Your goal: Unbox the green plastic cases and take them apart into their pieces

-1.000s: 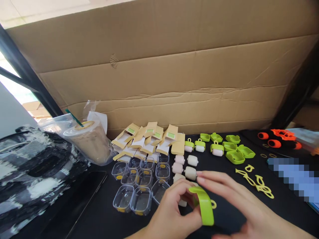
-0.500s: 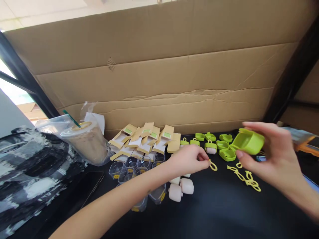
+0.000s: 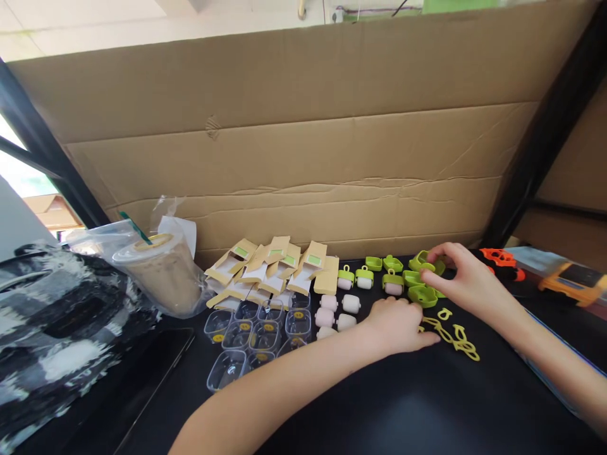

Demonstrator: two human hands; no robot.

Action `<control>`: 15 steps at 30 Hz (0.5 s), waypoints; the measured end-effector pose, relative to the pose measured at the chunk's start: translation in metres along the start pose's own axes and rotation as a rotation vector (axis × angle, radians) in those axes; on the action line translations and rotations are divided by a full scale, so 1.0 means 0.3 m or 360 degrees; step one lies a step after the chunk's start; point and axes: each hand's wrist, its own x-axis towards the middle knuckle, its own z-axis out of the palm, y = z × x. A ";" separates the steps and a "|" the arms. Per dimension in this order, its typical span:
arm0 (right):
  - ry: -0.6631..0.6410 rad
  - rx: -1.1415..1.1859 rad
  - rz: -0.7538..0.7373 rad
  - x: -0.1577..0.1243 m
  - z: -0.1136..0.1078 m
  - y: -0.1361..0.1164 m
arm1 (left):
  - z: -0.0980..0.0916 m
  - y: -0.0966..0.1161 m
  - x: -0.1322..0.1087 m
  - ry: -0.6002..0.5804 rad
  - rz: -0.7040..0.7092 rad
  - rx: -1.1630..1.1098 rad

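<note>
My right hand (image 3: 455, 272) pinches a lime-green plastic case (image 3: 421, 261) between thumb and fingertips, low among other green pieces. Just below it sits a green tray-shaped piece (image 3: 422, 296). My left hand (image 3: 396, 325) rests low over the black table, thumb spread from the fingers, whose tips are mostly hidden. Beside its thumb lie several thin yellow loops (image 3: 444, 332), one partly under the hand. Left of the green pieces stand small rollers in green holders with rings (image 3: 364, 278). Nearer, pale pink and white rollers (image 3: 325, 317) lie beside my left forearm.
Clear plastic cups (image 3: 265, 336) and folded kraft boxes (image 3: 308, 265) fill the middle left. A bagged iced drink (image 3: 175, 272), a phone (image 3: 142, 379) and a black-and-white bag (image 3: 61, 341) lie left. Cardboard (image 3: 303, 158) walls the back. Orange items (image 3: 500, 259) sit right.
My right hand has lowered the green case leftward to the green pieces. My left hand, which held a yellow loop, has moved down and right beside the other loops. The view has shifted slightly.
</note>
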 end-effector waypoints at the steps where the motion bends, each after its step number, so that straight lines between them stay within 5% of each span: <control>1: -0.0036 0.0019 -0.0010 0.014 0.004 0.008 | -0.009 -0.002 -0.030 0.0031 0.0006 0.0013; 5: -0.0349 0.0080 -0.0146 0.119 0.061 0.021 | -0.040 -0.012 -0.189 0.0141 0.0063 -0.0002; 10: -0.0822 0.0024 -0.0268 0.275 0.240 -0.013 | -0.029 -0.022 -0.376 0.0295 0.0282 -0.0187; 15: -0.1127 -0.0105 -0.0259 0.328 0.389 -0.045 | 0.025 -0.070 -0.450 0.0743 0.0425 -0.0144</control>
